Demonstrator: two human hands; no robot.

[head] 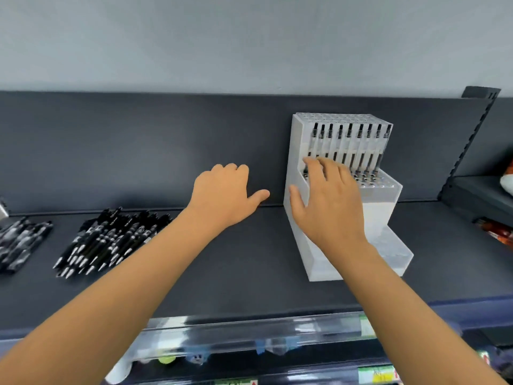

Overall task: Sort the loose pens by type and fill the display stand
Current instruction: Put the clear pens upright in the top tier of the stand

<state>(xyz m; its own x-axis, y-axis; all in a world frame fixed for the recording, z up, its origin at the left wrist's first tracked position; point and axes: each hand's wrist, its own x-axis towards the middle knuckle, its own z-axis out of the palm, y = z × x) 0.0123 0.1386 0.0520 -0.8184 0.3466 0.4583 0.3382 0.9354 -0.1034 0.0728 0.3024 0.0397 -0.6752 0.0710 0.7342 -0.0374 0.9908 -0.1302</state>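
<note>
A white stepped display stand [383, 215] stands on the dark shelf [227, 262] at the right. A row of black-and-clear pens [358, 145] stands upright in its middle tier. My right hand [327, 207] reaches over the stand's left side with fingers spread, the fingertips at the base of the leftmost pens. My left hand [224, 193] hovers left of the stand with fingers loosely curled and thumb out, holding nothing. A pile of loose black pens [111, 240] lies on the shelf at the left. Another pile of darker pens [19, 245] sits at the far left edge.
The shelf's dark back panel [138, 151] rises behind everything. A slotted upright [469, 140] bounds the shelf at the right, with orange packets [497, 232] beyond it. A clear price rail [249, 329] runs along the front edge, with goods below.
</note>
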